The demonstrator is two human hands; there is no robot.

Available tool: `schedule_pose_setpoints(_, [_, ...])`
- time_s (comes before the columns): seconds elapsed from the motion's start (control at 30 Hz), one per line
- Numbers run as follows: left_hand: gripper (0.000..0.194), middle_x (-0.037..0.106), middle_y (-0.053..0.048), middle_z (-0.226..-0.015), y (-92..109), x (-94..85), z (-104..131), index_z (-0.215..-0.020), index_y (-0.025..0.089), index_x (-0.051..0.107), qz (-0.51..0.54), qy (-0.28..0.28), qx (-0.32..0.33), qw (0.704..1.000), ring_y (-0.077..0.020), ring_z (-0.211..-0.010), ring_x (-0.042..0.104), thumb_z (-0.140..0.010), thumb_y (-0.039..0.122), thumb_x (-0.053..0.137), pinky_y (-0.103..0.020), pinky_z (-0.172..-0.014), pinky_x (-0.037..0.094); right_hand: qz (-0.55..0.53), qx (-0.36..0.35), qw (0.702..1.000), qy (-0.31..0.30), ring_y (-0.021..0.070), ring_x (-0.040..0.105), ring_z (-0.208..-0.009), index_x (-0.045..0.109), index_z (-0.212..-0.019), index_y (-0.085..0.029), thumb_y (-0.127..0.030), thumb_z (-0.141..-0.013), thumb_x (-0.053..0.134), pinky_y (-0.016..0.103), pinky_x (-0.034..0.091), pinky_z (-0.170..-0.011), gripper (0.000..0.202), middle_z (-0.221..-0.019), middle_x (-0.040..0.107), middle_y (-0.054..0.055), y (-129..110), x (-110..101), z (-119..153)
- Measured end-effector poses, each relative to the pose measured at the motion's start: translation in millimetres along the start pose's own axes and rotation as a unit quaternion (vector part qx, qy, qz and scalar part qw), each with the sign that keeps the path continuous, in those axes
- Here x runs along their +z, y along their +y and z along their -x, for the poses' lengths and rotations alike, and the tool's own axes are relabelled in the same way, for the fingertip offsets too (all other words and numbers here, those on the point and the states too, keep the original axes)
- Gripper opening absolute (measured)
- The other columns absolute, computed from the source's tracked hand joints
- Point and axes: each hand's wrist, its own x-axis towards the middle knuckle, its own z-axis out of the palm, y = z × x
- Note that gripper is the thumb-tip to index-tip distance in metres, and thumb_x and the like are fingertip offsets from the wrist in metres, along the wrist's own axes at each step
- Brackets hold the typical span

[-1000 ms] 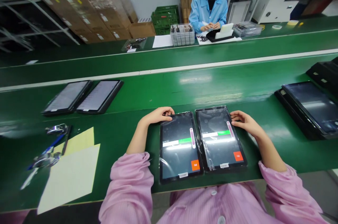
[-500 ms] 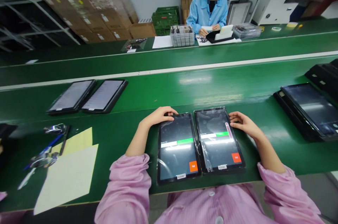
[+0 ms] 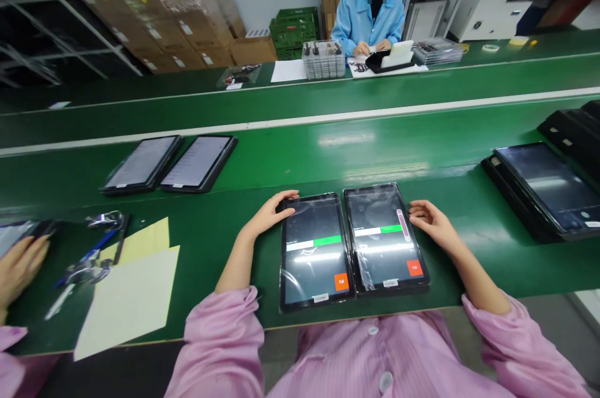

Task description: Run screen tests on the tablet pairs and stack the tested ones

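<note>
Two tablets lie side by side near the bench's front edge, the left tablet (image 3: 312,273) and the right tablet (image 3: 384,254). Both dark screens show a white and green bar and a red "Fail" box. My left hand (image 3: 272,213) rests at the upper left corner of the left tablet, fingers apart, with the thumb at its edge. Beside the right tablet's upper right edge is my right hand (image 3: 431,221), its fingers loosely curled and apart, holding nothing. A pink slider mark shows near that edge of the screen.
Two tablets (image 3: 199,162) lie at the left on the green bench (image 3: 290,157). Paper sheets (image 3: 131,298), pens and tools are at the lower left, beside another person's hand (image 3: 23,267). A tablet (image 3: 548,182) on black cases is at the right. A person in blue (image 3: 368,17) sits opposite.
My left hand has slid left along the left tablet's top corner. Another person's hand with a tablet has come in at the left edge. The view has shifted slightly.
</note>
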Motion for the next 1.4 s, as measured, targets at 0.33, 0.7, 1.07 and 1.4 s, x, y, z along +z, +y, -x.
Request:
schedule_pose_setpoints(0.33, [0.054, 0.052, -0.015, -0.137, 8, 59.4, 89, -0.144, 0.023, 0.036, -0.132, 0.223, -0.078, 0.963, -0.0304, -0.125, 0.052, -0.096, 0.047, 0.040, -0.054, -0.110, 0.035, 0.098, -0.024, 0.988, 0.115, 0.0259, 0.068, -0.086, 0.061, -0.107, -0.025, -0.061, -0.085, 0.064, 0.041, 0.058, -0.079, 0.043, -0.091, 0.069, 0.008, 1, -5, 76])
schedule_pose_setpoints(0.7, [0.054, 0.043, -0.007, -0.152, 22, 98.5, 170, -0.154, 0.033, 0.029, -0.079, 0.153, -0.105, 0.979, -0.0296, -0.140, 0.040, -0.102, 0.047, 0.027, -0.052, -0.115, 0.033, 0.259, -0.240, 0.933, 0.073, 0.0245, 0.066, -0.081, 0.067, -0.102, -0.028, -0.021, -0.098, 0.048, 0.037, 0.053, -0.074, 0.020, -0.090, 0.070, 0.005, -48, 19, 108])
schedule_pose_setpoints(1.07, [0.071, 0.009, -0.012, -0.165, 39, 82.7, 165, -0.157, 0.035, -0.003, -0.003, 0.142, -0.045, 0.989, -0.0329, -0.149, 0.025, -0.101, 0.047, 0.038, -0.056, -0.118, 0.029, 0.441, -0.385, 0.804, -0.105, 0.0377, 0.044, -0.125, 0.071, -0.113, -0.030, -0.046, -0.098, 0.055, 0.065, 0.026, -0.107, 0.028, -0.142, 0.049, 0.015, -55, 78, 111])
schedule_pose_setpoints(1.4, [0.056, 0.026, -0.018, -0.162, 103, 63.8, 3, -0.146, 0.029, 0.045, -0.339, -0.068, 0.060, 0.937, -0.0407, -0.150, 0.019, -0.096, 0.054, 0.051, -0.076, -0.112, 0.003, 0.194, -0.117, 0.969, 0.098, 0.0296, 0.060, -0.102, 0.066, -0.113, -0.023, -0.053, -0.091, 0.050, 0.047, 0.048, -0.095, 0.040, -0.109, 0.063, 0.011, -24, 31, -12])
